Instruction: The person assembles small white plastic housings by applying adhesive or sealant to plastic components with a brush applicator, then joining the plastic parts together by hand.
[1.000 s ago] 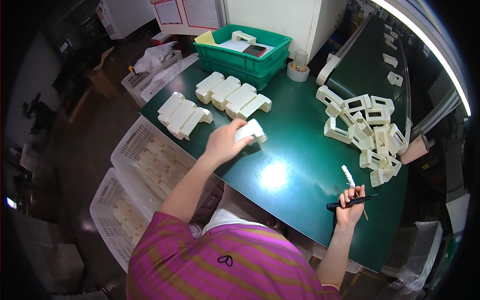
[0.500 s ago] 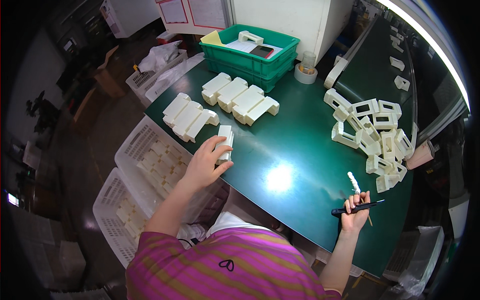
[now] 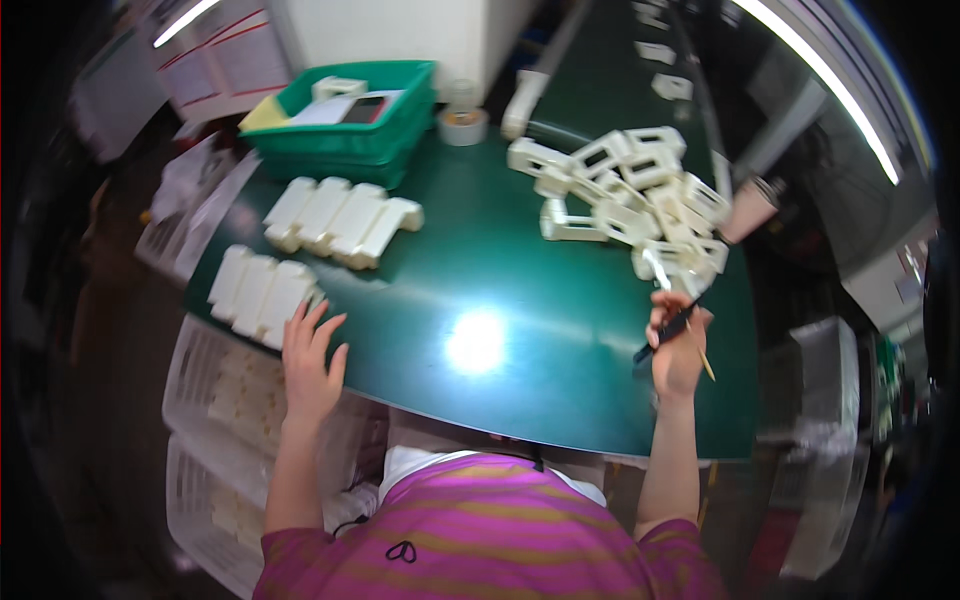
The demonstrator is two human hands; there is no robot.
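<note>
Striped magenta shirt (image 3: 480, 530) at bottom edge, both forearms coming up from it. Left hand (image 3: 310, 365) flat and released, fingers spread, resting at near-left rim of green table (image 3: 500, 260), fingertips just touching near row of cream plastic blocks (image 3: 262, 292). Nothing gripped there. Right hand (image 3: 678, 345) clenched around dark pen-like tool (image 3: 668, 335), slanted, upper end toward pile; thin pale stick poking out below hand, kind unclear. White lattice crates (image 3: 215, 400) under table edge on left, pale parts inside, blurred. Bright lamp glare on tabletop between hands. Near row of blocks lying side by side close to left edge. Second row of cream blocks (image 3: 345, 218) a little farther in, same layout, apart from first row. Loose pile of cream rectangular frames (image 3: 640, 195) on right half of table, jumbled, some upright, some tilted; nearest frames just beyond right hand, touching or not cannot tell. Green bin (image 3: 350, 120) at far-left side, papers and a dark flat item inside, yellow piece at its left corner. Roll of tape (image 3: 463, 125) just right of bin. White curved part (image 3: 525, 100) beyond tape. Farther back, dark green belt (image 3: 640, 40) running away with a few pale pieces on it, blurred.
</note>
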